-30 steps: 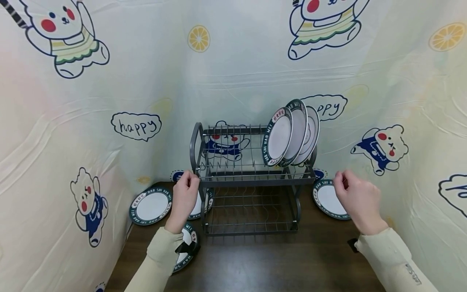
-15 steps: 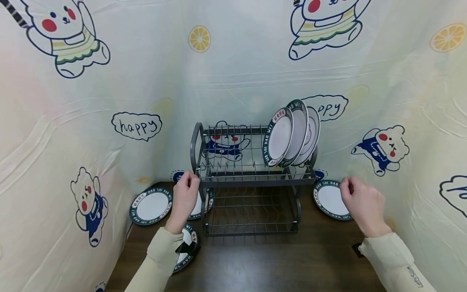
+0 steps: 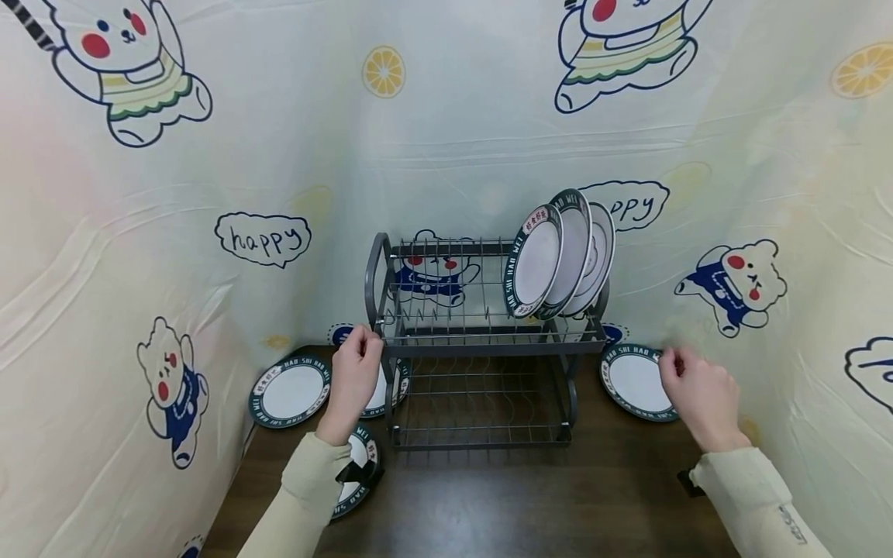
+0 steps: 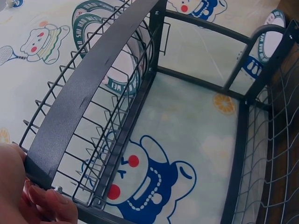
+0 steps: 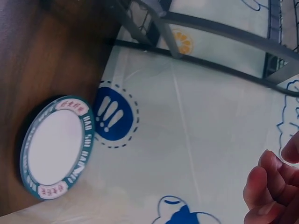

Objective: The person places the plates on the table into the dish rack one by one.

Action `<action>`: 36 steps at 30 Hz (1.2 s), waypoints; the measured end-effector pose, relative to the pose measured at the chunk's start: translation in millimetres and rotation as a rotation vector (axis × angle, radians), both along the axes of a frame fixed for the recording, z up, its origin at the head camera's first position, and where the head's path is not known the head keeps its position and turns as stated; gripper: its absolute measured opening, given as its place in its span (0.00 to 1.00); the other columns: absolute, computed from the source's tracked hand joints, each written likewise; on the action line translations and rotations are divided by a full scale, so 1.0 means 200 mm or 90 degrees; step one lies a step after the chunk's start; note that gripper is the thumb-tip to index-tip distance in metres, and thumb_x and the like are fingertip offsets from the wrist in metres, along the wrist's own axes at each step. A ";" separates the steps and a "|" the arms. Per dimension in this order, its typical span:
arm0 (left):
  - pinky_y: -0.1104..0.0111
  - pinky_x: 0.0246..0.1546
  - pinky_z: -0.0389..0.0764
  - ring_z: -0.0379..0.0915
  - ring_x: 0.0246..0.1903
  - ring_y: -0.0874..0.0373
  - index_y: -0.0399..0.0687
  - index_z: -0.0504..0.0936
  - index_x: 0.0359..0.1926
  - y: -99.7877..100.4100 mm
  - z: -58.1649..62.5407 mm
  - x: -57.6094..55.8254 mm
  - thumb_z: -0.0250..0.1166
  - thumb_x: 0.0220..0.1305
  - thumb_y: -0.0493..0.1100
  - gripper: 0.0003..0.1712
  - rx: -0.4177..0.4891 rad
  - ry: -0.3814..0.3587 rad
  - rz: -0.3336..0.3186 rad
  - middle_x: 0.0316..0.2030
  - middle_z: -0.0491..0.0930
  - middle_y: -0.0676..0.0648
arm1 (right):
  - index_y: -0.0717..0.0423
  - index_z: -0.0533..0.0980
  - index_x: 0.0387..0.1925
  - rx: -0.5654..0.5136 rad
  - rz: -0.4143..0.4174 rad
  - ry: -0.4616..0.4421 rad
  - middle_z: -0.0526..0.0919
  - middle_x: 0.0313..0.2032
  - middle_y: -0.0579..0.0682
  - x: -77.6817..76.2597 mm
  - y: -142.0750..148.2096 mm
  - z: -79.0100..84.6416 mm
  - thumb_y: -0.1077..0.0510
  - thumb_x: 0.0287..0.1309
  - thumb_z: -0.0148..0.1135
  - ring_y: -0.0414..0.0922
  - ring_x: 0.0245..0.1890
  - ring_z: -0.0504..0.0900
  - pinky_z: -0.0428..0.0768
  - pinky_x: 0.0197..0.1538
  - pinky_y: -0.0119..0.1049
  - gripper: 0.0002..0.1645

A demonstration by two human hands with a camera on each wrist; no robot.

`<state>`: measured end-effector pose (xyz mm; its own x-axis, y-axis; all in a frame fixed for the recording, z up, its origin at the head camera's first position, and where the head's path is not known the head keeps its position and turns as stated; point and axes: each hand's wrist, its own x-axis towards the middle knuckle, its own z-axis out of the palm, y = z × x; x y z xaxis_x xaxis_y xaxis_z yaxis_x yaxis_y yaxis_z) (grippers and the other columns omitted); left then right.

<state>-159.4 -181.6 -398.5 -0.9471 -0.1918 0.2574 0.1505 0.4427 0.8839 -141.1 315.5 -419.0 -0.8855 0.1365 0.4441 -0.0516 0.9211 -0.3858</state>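
A dark grey two-tier dish rack [image 3: 488, 351] stands against the patterned cloth. My left hand [image 3: 354, 380] grips its upper tier at the front left corner; in the left wrist view the fingers [image 4: 56, 203] curl around the frame there. Three white plates with green lettered rims, the foremost one [image 3: 533, 263] facing left, lean upright at the right end of the top tier. My right hand [image 3: 703, 399] hovers to the right of the rack, holding nothing. Its fingers [image 5: 268, 182] are loosely bent, with a gap to the thumb. Just left of it lies a plate [image 3: 636, 385] on the table.
On the left side of the brown table [image 3: 530, 504] lie a plate [image 3: 287, 391] by the cloth, another [image 3: 377, 397] partly behind my left hand, and a third [image 3: 361, 449] partly under my left cuff. Patterned cloth [image 3: 446, 170] hangs behind and along both sides.
My right hand has drifted to the right and slightly down, away from the rack, uncovering more of the plate beside it. The left hand keeps its hold on the rack.
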 end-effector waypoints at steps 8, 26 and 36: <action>0.67 0.22 0.62 0.63 0.22 0.48 0.44 0.71 0.33 0.00 0.00 0.00 0.49 0.76 0.40 0.11 0.001 0.005 -0.001 0.25 0.66 0.45 | 0.58 0.74 0.26 -0.015 -0.022 -0.092 0.72 0.16 0.49 -0.02 0.07 -0.07 0.52 0.75 0.48 0.49 0.19 0.72 0.65 0.25 0.41 0.21; 0.67 0.23 0.62 0.61 0.21 0.52 0.45 0.70 0.32 -0.01 -0.01 0.00 0.49 0.75 0.40 0.12 -0.008 0.011 0.001 0.24 0.65 0.46 | 0.58 0.74 0.29 -0.056 -0.058 -0.202 0.74 0.20 0.52 -0.04 0.17 -0.20 0.49 0.75 0.44 0.52 0.22 0.73 0.65 0.25 0.42 0.22; 0.66 0.23 0.63 0.62 0.22 0.51 0.45 0.71 0.32 -0.01 -0.01 0.00 0.49 0.75 0.40 0.11 -0.006 0.008 0.001 0.25 0.65 0.46 | 0.59 0.73 0.29 -0.061 -0.065 -0.228 0.75 0.21 0.53 -0.05 0.22 -0.30 0.49 0.75 0.44 0.51 0.22 0.73 0.65 0.25 0.42 0.22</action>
<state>-159.5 -183.9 -401.2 -0.9435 -0.1904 0.2710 0.1612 0.4509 0.8779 -151.2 360.1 -478.9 -0.9619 0.2582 0.0904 0.1925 0.8737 -0.4467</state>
